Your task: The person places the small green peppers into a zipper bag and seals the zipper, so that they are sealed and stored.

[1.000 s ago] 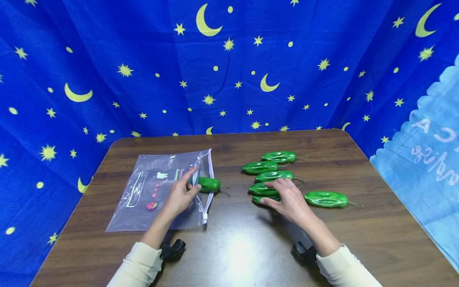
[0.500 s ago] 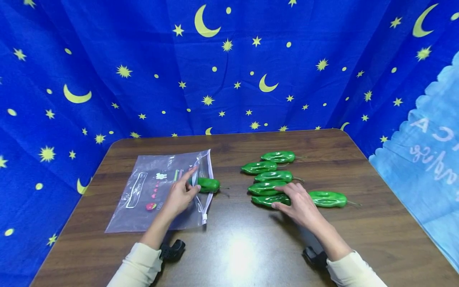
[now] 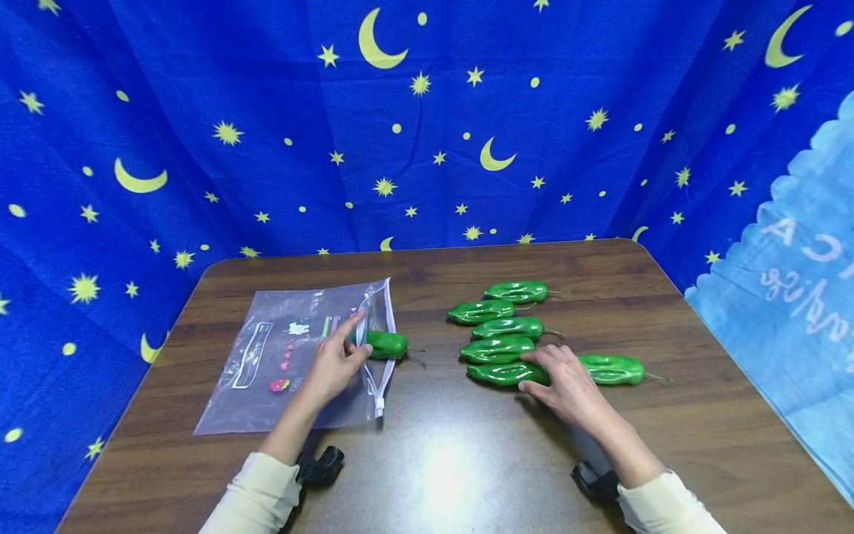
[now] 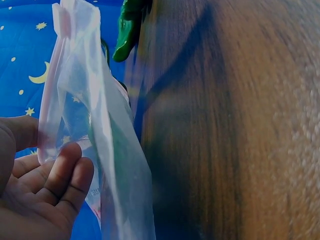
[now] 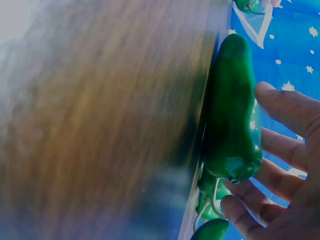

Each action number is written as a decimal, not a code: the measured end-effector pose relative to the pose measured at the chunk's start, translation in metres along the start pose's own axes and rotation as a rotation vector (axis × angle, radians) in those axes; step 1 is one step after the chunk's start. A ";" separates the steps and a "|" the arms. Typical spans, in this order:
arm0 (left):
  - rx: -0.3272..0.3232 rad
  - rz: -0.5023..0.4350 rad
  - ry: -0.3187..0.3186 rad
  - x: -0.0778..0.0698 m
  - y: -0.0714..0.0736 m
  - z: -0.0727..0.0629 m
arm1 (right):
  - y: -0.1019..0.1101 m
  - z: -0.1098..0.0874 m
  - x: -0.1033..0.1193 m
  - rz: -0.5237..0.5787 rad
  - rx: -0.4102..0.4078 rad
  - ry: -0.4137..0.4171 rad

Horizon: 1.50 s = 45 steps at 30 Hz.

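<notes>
Curtain (image 3: 293,174) behind table (image 3: 434,278) (6 loose peppers (image 3: 497,350)).

place: curtained-in spot, room type unclear | moon-and-star cloth (image 3: 440,111) around wood-grain worktop (image 3: 427,415) | lettered pale-blue cloth (image 3: 794,248), right

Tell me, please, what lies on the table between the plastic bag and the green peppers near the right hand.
The head view shows bare tabletop, except where one pepper pokes its stem end out of the plastic bag.
</notes>
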State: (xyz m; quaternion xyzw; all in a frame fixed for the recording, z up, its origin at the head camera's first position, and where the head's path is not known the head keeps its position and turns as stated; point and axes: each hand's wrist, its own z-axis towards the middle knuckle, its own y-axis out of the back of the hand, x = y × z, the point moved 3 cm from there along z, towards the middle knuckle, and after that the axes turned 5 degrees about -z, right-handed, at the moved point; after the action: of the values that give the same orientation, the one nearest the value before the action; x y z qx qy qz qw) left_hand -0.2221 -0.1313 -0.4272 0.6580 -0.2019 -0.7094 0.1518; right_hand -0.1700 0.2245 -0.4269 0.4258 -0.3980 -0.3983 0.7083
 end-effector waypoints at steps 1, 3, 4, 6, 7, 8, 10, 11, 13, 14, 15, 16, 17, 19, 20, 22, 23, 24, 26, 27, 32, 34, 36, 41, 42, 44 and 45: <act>-0.001 -0.001 -0.001 0.000 0.000 0.000 | 0.000 0.000 -0.001 0.002 0.009 -0.005; -0.001 -0.004 -0.005 0.000 0.000 0.000 | -0.001 -0.001 -0.002 0.005 0.027 -0.011; -0.001 -0.005 -0.008 0.000 0.000 0.000 | -0.002 -0.002 -0.002 0.008 0.034 -0.014; 0.000 -0.008 -0.010 -0.001 0.000 -0.001 | -0.003 -0.003 -0.003 0.014 0.043 -0.015; 0.001 -0.010 -0.011 -0.001 0.001 -0.001 | -0.003 -0.003 -0.004 0.016 0.047 -0.015; 0.001 -0.011 -0.011 -0.001 0.001 -0.001 | -0.004 -0.003 -0.004 0.020 0.049 -0.015; 0.001 -0.011 -0.012 0.000 0.001 -0.001 | -0.005 -0.004 -0.004 0.029 0.055 -0.018; 0.001 -0.010 -0.011 0.000 0.001 -0.001 | -0.005 -0.004 -0.004 0.032 0.059 -0.021; 0.000 -0.008 -0.012 0.000 0.001 -0.001 | -0.006 -0.005 -0.005 0.040 0.070 -0.031; 0.001 -0.007 -0.013 0.000 0.001 -0.001 | -0.007 -0.005 -0.005 0.044 0.077 -0.035; 0.001 -0.007 -0.012 0.000 0.001 -0.001 | -0.007 -0.005 -0.006 0.046 0.084 -0.037; 0.002 -0.007 -0.012 0.000 0.001 -0.001 | -0.008 -0.006 -0.006 0.050 0.091 -0.039; 0.002 -0.007 -0.011 0.000 0.001 -0.001 | -0.009 -0.006 -0.007 0.054 0.095 -0.040; 0.004 -0.010 -0.008 0.000 0.001 -0.001 | -0.010 -0.006 -0.007 0.063 0.101 -0.038; 0.004 -0.010 -0.008 0.000 0.001 -0.001 | -0.010 -0.006 -0.007 0.067 0.100 -0.036; 0.005 -0.010 -0.008 0.000 0.001 -0.002 | -0.010 -0.007 -0.008 0.079 0.097 -0.036; 0.004 -0.010 -0.010 0.000 0.001 -0.002 | -0.010 -0.007 -0.008 0.085 0.095 -0.035; 0.004 -0.012 -0.011 0.000 0.001 -0.002 | -0.010 -0.007 -0.008 0.090 0.094 -0.034; 0.001 -0.011 -0.016 0.000 0.001 -0.002 | -0.009 -0.006 -0.008 0.100 0.090 -0.034; 0.001 -0.010 -0.019 -0.001 0.001 -0.002 | -0.008 -0.006 -0.007 0.104 0.090 -0.035; -0.002 -0.004 -0.028 -0.002 0.002 -0.002 | -0.006 -0.004 -0.005 0.110 0.085 -0.033; -0.002 0.000 -0.031 -0.003 0.002 -0.002 | -0.005 -0.002 -0.004 0.112 0.079 -0.028; -0.004 0.002 -0.031 -0.003 0.003 -0.002 | -0.004 -0.001 -0.002 0.115 0.070 -0.024; -0.004 0.011 -0.026 -0.003 0.003 -0.003 | -0.002 0.004 0.004 0.132 0.056 -0.012; -0.004 0.014 -0.027 -0.003 0.003 -0.004 | -0.002 0.005 0.005 0.134 0.052 -0.007; -0.003 0.016 -0.031 -0.003 0.003 -0.004 | -0.002 0.008 0.008 0.144 0.047 0.000; -0.002 0.014 -0.031 -0.003 0.003 -0.004 | -0.002 0.009 0.009 0.148 0.043 0.005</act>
State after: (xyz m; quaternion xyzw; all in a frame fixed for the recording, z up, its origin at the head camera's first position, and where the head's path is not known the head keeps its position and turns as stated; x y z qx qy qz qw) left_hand -0.2182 -0.1325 -0.4231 0.6453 -0.2083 -0.7186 0.1542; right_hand -0.1755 0.2129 -0.4233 0.4114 -0.4352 -0.3352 0.7273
